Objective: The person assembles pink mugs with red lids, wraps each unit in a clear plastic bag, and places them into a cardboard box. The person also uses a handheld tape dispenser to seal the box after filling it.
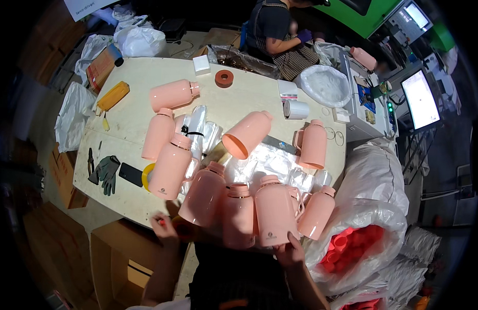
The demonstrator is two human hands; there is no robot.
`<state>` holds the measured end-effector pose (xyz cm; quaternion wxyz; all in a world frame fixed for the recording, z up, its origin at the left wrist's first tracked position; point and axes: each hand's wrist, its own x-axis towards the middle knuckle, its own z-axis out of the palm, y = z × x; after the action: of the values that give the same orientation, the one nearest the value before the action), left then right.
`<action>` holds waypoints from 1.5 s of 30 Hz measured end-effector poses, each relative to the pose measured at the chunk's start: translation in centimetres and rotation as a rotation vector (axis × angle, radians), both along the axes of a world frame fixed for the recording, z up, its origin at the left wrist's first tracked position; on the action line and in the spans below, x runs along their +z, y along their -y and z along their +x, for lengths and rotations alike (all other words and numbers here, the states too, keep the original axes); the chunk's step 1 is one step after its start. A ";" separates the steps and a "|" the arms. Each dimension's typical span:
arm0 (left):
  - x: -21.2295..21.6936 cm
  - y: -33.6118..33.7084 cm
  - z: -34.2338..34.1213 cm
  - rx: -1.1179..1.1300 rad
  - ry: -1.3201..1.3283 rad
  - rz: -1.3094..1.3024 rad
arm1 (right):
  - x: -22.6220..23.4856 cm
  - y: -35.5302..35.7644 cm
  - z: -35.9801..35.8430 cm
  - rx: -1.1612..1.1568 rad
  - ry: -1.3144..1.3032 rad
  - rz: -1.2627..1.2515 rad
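Note:
My right hand [288,252] grips the lower edge of a pink jug with a side handle [272,212], thumb on its front and the other fingers hidden beneath. My left hand [166,229] is off the table's front edge, fingers closed around a small red piece [161,222] whose kind I cannot make out. Between my hands stand more pink jug bodies, among them one with a handle [170,170], a leaning one [203,196] and a shaded one [239,217]. A smaller pink one [317,213] is on the right. Another lies tilted with its open bottom showing [247,135].
Clear plastic bags [272,163] lie mid-table. Gloves [108,173], a phone [131,174] and yellow tape [147,176] are at left. An open cardboard box [107,258] stands lower left. A sack of red parts [370,206] stands right. Another person [280,39] sits beyond the table.

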<state>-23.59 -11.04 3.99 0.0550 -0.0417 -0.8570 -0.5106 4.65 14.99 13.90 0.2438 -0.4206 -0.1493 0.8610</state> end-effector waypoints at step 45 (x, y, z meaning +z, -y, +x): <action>6.4 35.0 31.3 0.092 -0.298 -1.163 | -3.4 13.4 38.0 -0.552 0.096 1.641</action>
<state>7.73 -46.00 10.39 0.1647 -0.0990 -0.9798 0.0562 42.65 1.54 10.47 0.6640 -0.1686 -0.6260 0.3726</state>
